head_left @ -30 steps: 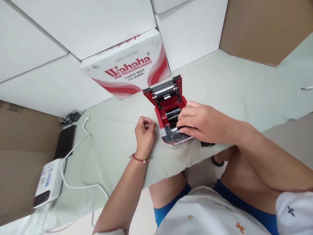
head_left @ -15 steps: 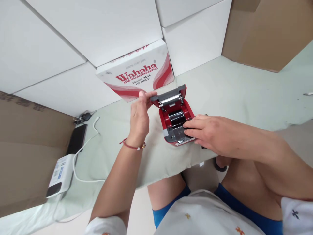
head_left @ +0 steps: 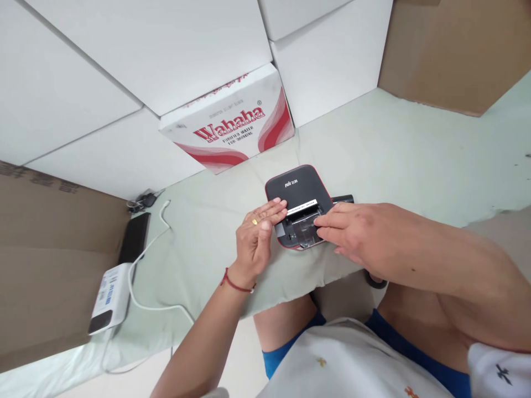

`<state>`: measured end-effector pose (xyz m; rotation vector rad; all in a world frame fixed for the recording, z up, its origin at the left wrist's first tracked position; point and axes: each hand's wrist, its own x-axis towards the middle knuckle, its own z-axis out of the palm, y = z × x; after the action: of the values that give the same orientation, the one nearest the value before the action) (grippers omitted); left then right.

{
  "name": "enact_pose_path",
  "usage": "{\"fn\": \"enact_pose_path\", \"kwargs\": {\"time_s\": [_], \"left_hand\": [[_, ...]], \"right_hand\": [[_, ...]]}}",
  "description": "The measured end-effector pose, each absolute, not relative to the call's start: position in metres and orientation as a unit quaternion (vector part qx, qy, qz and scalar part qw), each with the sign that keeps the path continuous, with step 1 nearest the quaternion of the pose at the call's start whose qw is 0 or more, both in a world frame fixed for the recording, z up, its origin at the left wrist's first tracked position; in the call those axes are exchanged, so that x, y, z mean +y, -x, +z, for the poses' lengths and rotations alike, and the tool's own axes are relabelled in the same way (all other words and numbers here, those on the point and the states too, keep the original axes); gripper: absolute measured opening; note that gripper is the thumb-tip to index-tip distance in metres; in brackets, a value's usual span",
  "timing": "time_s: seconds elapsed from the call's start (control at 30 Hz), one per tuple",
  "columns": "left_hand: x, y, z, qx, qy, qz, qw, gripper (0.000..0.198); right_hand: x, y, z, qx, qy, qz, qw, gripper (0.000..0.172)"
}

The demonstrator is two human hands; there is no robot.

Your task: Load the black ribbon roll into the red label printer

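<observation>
A small black-and-red label printer (head_left: 299, 190) sits on the pale green table cloth (head_left: 394, 149) with its lid down. A white label strip shows at its slot. My left hand (head_left: 258, 232) lies against the printer's left side, fingers stretched out flat toward the lid edge. My right hand (head_left: 352, 232) rests at the printer's front right, its fingertips pressed together at the clear strip that comes out of the slot. A short black object (head_left: 343, 198) lies just right of the printer.
A red-and-white "Wahaha" carton (head_left: 230, 124) stands behind the printer among white boxes. Brown cardboard (head_left: 452, 50) stands at the back right and at the left. A white power bank (head_left: 108, 296) with cable, a black phone (head_left: 133, 236) and keys lie at the left.
The printer's red lid, open before, is now down. My left hand came off the lid's edge to the printer's left side. My right hand stayed at the front.
</observation>
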<state>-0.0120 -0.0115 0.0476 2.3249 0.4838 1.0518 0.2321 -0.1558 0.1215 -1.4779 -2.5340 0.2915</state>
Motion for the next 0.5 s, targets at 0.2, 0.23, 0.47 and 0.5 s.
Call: {"fn": "enact_pose_path", "kwargs": {"time_s": [0.2,0.23,0.47,0.5], "left_hand": [[0.006,0.012,0.046,0.182,-0.846,0.352,0.357,0.022],[0.009,0.012,0.041,0.18,-0.834,0.35,0.386,0.027],[0.019,0.009,0.013,0.184,-0.758,0.353,0.517,0.109],[0.019,0.009,0.011,0.178,-0.762,0.346,0.518,0.109]], "right_hand": [[-0.15,-0.224,0.13,-0.853,0.51,0.067,0.092,0.021],[-0.15,-0.224,0.129,-0.854,0.508,0.063,0.094,0.022],[-0.148,-0.226,0.127,-0.857,0.506,0.074,0.069,0.026],[-0.148,-0.226,0.127,-0.857,0.505,0.074,0.069,0.026]]}}
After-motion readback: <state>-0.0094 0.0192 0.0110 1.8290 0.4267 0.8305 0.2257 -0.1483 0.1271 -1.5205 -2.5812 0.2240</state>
